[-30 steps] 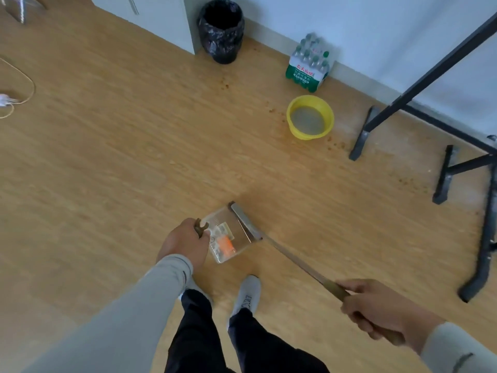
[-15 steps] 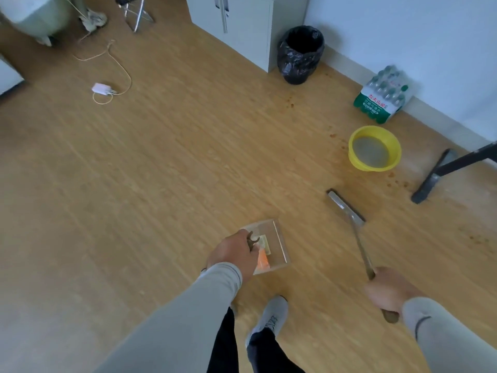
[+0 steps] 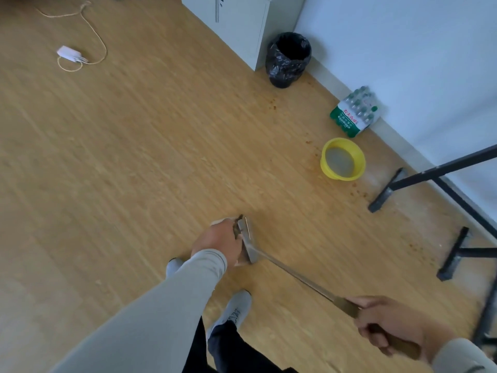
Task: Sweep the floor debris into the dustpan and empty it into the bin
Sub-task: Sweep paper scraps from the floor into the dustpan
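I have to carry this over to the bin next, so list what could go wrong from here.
1. The clear plastic dustpan hangs from the left hand; if tilted, its contents could spill before reaching the black-bagged bin.
2. The yellow basin sits near the path; the long-handled broom in the right hand might clip it.
3. Brown specks remain unswept.

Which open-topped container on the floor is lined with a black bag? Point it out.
The bin beside the grey cabinet; the yellow basin nearer the black frame has no bag.

Red lettering on the bottle pack [image 3: 354, 114] is unreadable.
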{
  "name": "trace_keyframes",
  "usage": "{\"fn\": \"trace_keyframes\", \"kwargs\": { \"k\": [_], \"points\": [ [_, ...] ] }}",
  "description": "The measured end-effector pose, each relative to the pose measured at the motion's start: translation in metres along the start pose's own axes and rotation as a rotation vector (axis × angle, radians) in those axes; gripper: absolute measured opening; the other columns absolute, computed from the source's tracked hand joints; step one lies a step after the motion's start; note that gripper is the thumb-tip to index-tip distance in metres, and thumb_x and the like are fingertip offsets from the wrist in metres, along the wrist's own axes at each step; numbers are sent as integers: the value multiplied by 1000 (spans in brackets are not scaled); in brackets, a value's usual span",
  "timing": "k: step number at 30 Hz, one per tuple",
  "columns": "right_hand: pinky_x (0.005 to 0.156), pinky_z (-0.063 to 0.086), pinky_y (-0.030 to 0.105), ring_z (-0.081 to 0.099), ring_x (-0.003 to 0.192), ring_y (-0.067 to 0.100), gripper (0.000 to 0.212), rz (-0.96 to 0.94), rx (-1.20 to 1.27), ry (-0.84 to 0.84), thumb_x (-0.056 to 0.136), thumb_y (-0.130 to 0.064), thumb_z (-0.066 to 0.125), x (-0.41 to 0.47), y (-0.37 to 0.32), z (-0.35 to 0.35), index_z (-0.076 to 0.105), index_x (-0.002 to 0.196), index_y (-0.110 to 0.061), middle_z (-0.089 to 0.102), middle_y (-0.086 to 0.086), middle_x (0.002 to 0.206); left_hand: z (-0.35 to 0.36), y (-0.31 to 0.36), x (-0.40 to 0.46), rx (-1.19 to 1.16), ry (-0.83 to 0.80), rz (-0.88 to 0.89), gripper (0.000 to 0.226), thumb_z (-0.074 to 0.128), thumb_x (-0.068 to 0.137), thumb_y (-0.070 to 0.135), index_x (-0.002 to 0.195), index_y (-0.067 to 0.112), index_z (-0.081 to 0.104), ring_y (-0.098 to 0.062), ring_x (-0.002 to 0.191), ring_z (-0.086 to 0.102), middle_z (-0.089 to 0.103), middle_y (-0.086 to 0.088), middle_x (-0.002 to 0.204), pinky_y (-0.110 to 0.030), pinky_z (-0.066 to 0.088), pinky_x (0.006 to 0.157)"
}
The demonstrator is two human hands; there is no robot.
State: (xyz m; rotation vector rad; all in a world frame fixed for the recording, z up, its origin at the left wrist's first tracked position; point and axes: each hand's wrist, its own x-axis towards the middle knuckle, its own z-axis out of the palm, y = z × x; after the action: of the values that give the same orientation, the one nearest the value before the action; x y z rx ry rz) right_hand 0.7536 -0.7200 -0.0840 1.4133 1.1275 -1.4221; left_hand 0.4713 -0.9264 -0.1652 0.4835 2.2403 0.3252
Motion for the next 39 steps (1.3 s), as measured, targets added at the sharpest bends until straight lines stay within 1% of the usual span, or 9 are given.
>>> {"fn": "trace_keyframes", "kwargs": {
  "k": [4, 8, 13, 15, 18, 24, 27, 32, 39],
  "points": [
    [36, 34, 25, 42, 40, 19, 48, -26, 30, -14, 93, 11, 57, -24, -8, -25, 61, 137, -7, 55, 22, 74, -11, -13, -1, -17, 8, 1, 24, 50, 98, 42, 117, 29, 57, -23, 90, 64, 66, 4, 101, -36, 56, 81],
    [41, 36, 27, 45, 40, 17, 55, -70, -136, 105, 95, 6, 58, -29, -33, -18, 50, 147, -10, 56, 15, 61, -41, -42, -1, -102, 68, -63, 18, 55, 96, 43, 109, 31, 60, -20, 89, 66, 68, 7, 101, -38, 57, 86],
    [50, 42, 30, 49, 50, 20, 61, -163, -235, 252, 93, -2, 55, 21, -99, 5, 42, 152, -6, 60, 14, 63, -87, -73, 17, -113, 144, -108, 17, 57, 97, 42, 99, 25, 60, -19, 72, 63, 64, 3, 82, -31, 50, 62],
    [57, 44, 33, 52, 58, 23, 63, -187, -223, 297, 92, -4, 53, 49, -126, 20, 40, 153, -8, 60, 14, 66, -97, -81, 29, -108, 166, -107, 18, 58, 97, 41, 98, 24, 61, -20, 72, 63, 65, 1, 81, -32, 51, 63],
    [51, 46, 29, 50, 51, 22, 68, -209, -132, 339, 93, 0, 47, 89, -158, 55, 31, 158, -12, 59, 12, 63, -101, -91, 48, -89, 190, -129, 14, 58, 97, 39, 98, 25, 59, -20, 74, 63, 66, 1, 86, -38, 57, 71],
    [61, 57, 35, 68, 63, 25, 75, -132, -407, 252, 83, 3, 48, 100, -183, 140, 36, 156, -9, 77, 16, 87, -113, -99, 76, -87, 217, -173, 18, 56, 97, 40, 100, 23, 57, -24, 74, 62, 63, 1, 84, -35, 51, 68],
    [56, 51, 27, 64, 63, 18, 82, -92, -490, 209, 84, -1, 48, 75, -184, 159, 26, 162, -16, 76, 8, 87, -121, -94, 83, -101, 199, -174, 17, 53, 97, 39, 96, 22, 56, -20, 68, 59, 61, 2, 81, -31, 47, 63],
    [49, 43, 27, 48, 48, 11, 88, -71, -261, 100, 82, -2, 52, 33, -196, 142, 26, 163, -26, 61, 2, 59, -126, -89, 87, -139, 173, -158, 14, 50, 98, 39, 97, 25, 55, -20, 69, 60, 60, 5, 79, -34, 53, 68],
    [44, 32, 25, 43, 46, 13, 71, -72, -118, 94, 89, 0, 60, -12, -209, 85, 43, 155, -22, 57, 9, 66, -141, -94, 88, -150, 153, -156, 10, 49, 98, 37, 96, 27, 49, -22, 71, 57, 53, 9, 74, -36, 52, 71]
  ]
}}
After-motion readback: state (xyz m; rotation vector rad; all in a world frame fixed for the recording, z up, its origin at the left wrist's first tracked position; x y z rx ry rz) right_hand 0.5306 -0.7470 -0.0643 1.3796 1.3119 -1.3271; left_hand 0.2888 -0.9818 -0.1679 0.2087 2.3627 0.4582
